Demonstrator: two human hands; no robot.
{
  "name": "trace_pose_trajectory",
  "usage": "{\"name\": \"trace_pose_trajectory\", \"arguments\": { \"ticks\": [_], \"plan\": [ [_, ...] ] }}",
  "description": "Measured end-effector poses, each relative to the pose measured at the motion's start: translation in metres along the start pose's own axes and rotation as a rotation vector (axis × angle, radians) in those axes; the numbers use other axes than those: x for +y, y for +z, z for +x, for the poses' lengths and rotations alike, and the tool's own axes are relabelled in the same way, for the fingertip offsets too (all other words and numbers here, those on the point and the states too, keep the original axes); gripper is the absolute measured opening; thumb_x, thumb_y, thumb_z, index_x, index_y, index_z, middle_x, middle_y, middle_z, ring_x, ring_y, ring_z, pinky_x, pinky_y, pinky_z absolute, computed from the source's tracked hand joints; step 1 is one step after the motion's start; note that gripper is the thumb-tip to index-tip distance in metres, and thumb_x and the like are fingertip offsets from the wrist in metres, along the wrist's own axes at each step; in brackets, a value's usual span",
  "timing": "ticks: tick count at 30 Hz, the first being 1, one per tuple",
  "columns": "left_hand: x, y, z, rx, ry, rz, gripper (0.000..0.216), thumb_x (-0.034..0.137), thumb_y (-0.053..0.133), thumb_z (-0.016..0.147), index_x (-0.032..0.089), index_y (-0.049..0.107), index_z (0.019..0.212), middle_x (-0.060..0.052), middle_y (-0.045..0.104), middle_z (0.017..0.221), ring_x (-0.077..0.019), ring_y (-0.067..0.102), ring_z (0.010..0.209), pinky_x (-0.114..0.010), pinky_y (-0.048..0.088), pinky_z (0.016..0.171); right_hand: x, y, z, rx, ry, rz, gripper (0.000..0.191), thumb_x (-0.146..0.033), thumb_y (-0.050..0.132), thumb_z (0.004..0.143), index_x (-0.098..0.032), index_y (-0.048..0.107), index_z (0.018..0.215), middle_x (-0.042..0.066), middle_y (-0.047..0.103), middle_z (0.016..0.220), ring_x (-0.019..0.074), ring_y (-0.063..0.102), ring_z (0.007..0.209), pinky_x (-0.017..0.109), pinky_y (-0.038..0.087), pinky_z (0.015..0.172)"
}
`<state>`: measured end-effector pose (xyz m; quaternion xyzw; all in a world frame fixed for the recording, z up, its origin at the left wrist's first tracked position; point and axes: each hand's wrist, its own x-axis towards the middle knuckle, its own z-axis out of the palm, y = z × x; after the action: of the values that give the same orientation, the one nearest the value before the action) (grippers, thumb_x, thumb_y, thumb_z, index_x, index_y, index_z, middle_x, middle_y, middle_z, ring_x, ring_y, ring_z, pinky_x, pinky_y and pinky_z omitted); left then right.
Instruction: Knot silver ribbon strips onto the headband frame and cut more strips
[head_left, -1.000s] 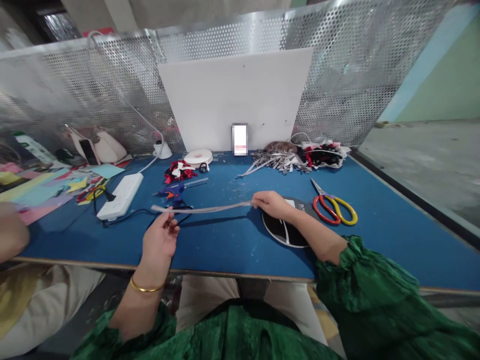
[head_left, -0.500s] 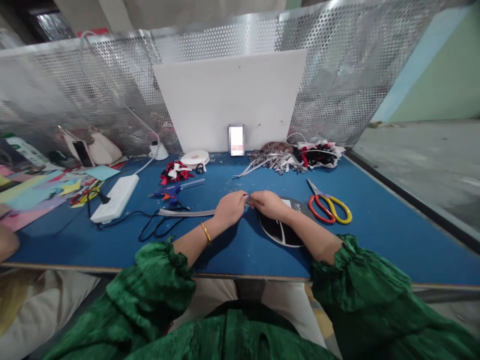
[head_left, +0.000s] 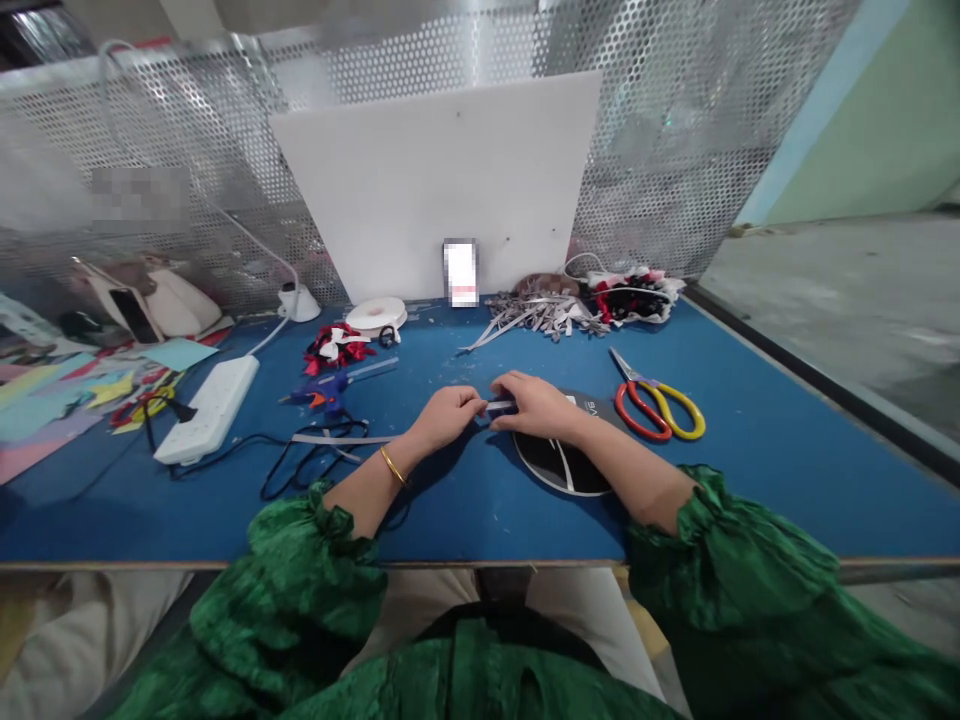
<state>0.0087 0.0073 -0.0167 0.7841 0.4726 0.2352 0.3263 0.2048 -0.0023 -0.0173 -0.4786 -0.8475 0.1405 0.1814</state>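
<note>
A long grey ribbon strip [head_left: 330,438] lies across the blue table [head_left: 750,440], trailing left from my hands. My left hand [head_left: 444,414] is closed in a pinch on the strip near its right end. Just to the right, my right hand [head_left: 534,404] is closed on that same end, and a short bit of ribbon shows between the two hands. Both hands hover just above the table, my right one over the edge of a round black disc [head_left: 562,462].
Red-and-yellow scissors [head_left: 658,405] lie right of the disc. A blue glue gun [head_left: 322,392], a black cord and a white power strip [head_left: 207,408] sit to the left. Cut ribbon pieces [head_left: 544,315], a tape roll [head_left: 376,315] and a white board [head_left: 442,185] stand at the back.
My left hand slid right along the ribbon from its far left end until it met my right hand. The freed left part of the strip dropped onto the table.
</note>
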Motion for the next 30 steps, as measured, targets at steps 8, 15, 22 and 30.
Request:
{"name": "trace_pose_trajectory", "arguments": {
  "ticks": [8,15,22,30],
  "plan": [
    [0.001,-0.004,0.000,-0.024,-0.066,0.100,0.028,0.033,0.049,0.081,0.017,0.065,0.066,0.001,0.055,0.057,-0.0140,0.048,0.060,-0.026,0.030,0.057,0.004,-0.017,-0.008,-0.176,0.109,-0.167,0.089,-0.055,0.072,0.067,-0.015,0.043,0.141,0.019,0.053,0.128,0.0371,0.055,0.112,0.043,0.044,0.090],
    [-0.001,-0.003,0.000,-0.021,-0.076,0.169,0.028,0.033,0.048,0.082,0.018,0.066,0.068,0.000,0.055,0.058,-0.0149,0.049,0.061,-0.027,0.029,0.057,0.008,-0.037,-0.013,-0.296,0.200,-0.201,0.085,-0.054,0.074,0.064,-0.017,0.049,0.137,0.017,0.054,0.128,0.0376,0.054,0.115,0.044,0.044,0.092],
    [-0.002,-0.010,0.001,0.039,-0.044,0.282,0.026,0.030,0.047,0.083,0.019,0.066,0.071,-0.003,0.066,0.074,-0.0173,0.056,0.072,-0.028,0.033,0.061,0.010,-0.047,-0.020,-0.361,0.114,-0.139,0.081,-0.047,0.071,0.068,-0.019,0.047,0.140,0.015,0.054,0.131,0.0345,0.056,0.115,0.040,0.046,0.090],
    [-0.007,-0.055,0.004,0.073,-0.120,0.404,0.029,0.033,0.047,0.083,0.019,0.068,0.070,-0.004,0.065,0.069,-0.0176,0.055,0.068,-0.028,0.032,0.061,-0.005,-0.035,-0.016,-0.240,0.209,-0.194,0.078,-0.073,0.051,0.076,-0.016,0.053,0.129,0.017,0.061,0.119,0.0343,0.059,0.104,0.043,0.046,0.085]
  ]
}}
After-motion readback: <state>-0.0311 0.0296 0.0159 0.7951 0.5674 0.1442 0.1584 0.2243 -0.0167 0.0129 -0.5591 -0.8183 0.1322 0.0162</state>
